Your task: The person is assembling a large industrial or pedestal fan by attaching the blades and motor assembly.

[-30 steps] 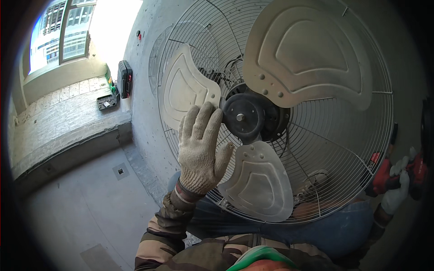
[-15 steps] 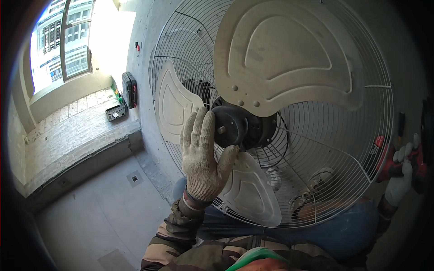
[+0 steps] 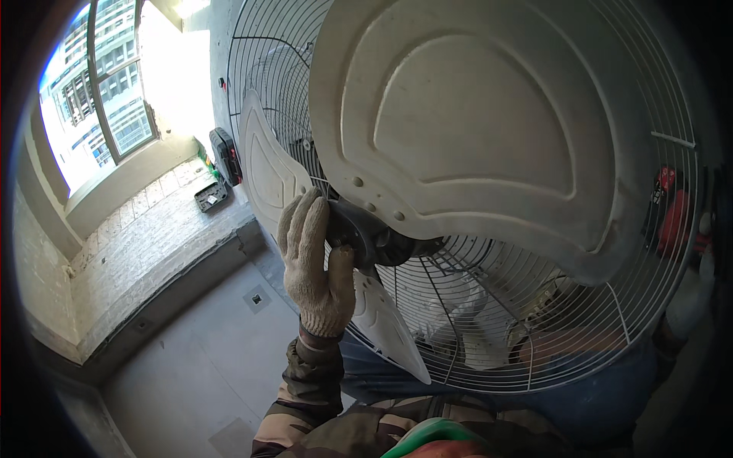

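Fan (image 3: 489,114) now looks more tipped, hub (image 3: 353,229) shows less; L hand (image 3: 311,256) at hub, fingers together, thumb out, R hand (image 3: 698,286) prob. grips tool (image 3: 675,225).

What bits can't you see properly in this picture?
All in the head view:
- Fan hub: the gloved left hand covers part of it.
- Biggest fan blade: its top is cut off by the upper edge.
- Red tool: wires cross it, and its right end fades into the dark rim.
- Right hand: dim and blurry in shadow.
- Open case: too small to tell what's inside.
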`<state>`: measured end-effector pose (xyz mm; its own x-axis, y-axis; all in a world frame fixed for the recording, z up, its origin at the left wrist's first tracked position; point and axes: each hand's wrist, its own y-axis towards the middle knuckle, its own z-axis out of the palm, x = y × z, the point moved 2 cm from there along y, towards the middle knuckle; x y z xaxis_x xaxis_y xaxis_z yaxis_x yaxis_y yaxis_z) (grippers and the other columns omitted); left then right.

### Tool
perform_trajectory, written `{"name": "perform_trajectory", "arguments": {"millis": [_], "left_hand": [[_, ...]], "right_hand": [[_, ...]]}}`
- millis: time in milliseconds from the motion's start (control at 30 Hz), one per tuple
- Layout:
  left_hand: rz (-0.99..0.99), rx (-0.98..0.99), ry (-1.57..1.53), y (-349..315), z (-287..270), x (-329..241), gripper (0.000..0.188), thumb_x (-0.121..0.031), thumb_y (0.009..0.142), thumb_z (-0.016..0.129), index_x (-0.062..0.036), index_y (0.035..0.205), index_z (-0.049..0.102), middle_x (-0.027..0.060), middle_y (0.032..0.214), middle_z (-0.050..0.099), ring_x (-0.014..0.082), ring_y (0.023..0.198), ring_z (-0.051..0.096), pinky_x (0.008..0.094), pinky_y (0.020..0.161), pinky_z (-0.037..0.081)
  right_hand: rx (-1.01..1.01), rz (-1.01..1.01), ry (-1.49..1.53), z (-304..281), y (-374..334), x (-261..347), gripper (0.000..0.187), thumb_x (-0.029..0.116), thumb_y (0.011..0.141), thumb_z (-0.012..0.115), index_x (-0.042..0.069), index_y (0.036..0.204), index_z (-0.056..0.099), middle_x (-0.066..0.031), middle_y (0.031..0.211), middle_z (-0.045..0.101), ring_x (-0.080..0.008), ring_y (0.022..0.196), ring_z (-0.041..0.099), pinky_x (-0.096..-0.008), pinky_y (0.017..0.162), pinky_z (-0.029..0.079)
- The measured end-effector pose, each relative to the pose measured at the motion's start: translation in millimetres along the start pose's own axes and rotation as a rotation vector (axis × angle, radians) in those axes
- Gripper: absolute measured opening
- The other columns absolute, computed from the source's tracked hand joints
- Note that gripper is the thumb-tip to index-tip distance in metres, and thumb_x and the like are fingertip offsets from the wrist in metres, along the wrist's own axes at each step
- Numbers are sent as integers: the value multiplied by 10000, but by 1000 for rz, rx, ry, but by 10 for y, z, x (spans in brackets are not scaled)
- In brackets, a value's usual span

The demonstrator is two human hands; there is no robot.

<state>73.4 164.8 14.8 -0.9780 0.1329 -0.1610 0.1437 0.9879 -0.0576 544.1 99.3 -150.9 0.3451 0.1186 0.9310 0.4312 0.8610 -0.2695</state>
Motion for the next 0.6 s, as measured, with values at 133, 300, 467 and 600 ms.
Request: {"name": "perform_trajectory", "arguments": {"millis": [133, 300, 467, 600], "left_hand": [[12, -31, -8, -17, 13, 41, 472, -175, 936, 593, 19, 1367, 586, 209, 1399, 583, 418, 1358, 479, 502, 1149, 365], [-67, -113, -46, -68, 37, 17, 472, -129, 924, 620, 39, 1363, 582, 197, 1323, 610, 356, 1261, 534, 466, 1108, 394], [-60, -161, -62, -19, 118, -10, 443, -100, 942, 599, 41, 1361, 580, 191, 1290, 612, 325, 1225, 535, 449, 1077, 409], [-55, -168, -56, -28, 112, -16, 426, -125, 955, 592, 30, 1352, 591, 199, 1282, 623, 346, 1214, 541, 454, 1072, 411]], "right_hand": [[54, -281, -250, 231, 129, 23, 679, 130, 901, 574, -45, 1483, 271, -104, 1086, 523, -253, 1029, 533, -479, 988, 463], [-89, -117, -160, 325, 203, 159, 505, 57, 964, 561, -3, 1439, 400, -101, 1279, 574, -217, 1225, 550, -397, 1079, 439], [-209, -78, -392, 190, 392, 309, 275, 57, 909, 647, -1, 1175, 606, -53, 1133, 630, -158, 1093, 602, -340, 1027, 462], [-230, -202, -396, 91, 702, 297, 245, 110, 905, 673, 21, 1130, 635, -36, 1091, 650, -151, 1032, 626, -325, 931, 501]]}}
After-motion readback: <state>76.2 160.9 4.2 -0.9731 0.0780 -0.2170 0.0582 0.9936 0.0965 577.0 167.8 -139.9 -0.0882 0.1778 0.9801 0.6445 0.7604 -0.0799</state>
